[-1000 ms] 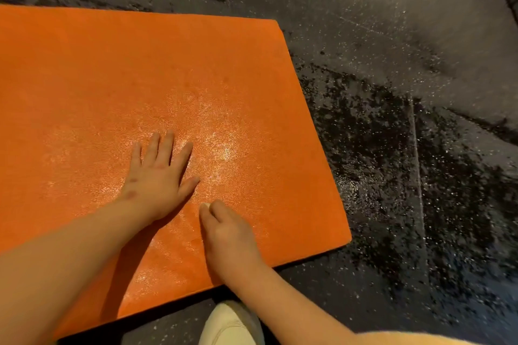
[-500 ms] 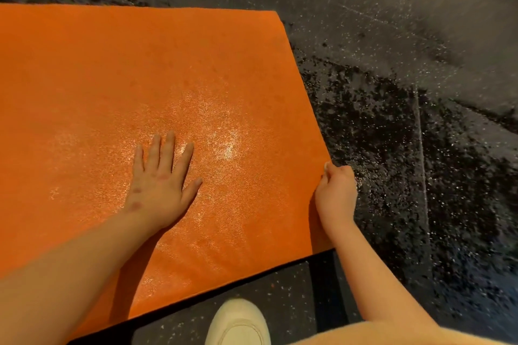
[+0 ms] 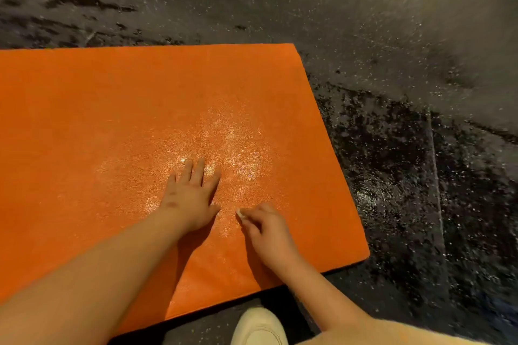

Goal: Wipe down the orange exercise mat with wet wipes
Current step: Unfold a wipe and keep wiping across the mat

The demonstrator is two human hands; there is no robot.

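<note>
The orange exercise mat (image 3: pixel 117 120) lies flat on the dark floor and fills the left and middle of the view, with a shiny wet patch near its middle. My left hand (image 3: pixel 190 199) rests flat on the mat with its fingers straight and spread. Just to its right, my right hand (image 3: pixel 266 230) presses down on the mat with curled fingers, and a small white bit of a wet wipe (image 3: pixel 240 214) shows at its fingertips. Most of the wipe is hidden under that hand.
Dark speckled rubber floor (image 3: pixel 406 148) surrounds the mat at the back and right, with a seam running down the right side. A white shoe (image 3: pixel 259 328) sits on the floor just below the mat's near edge.
My right hand has moved left from the mat's right edge back onto the mat beside my left hand. The view has tilted so the mat sits lower in frame. My left hand stays flat.
</note>
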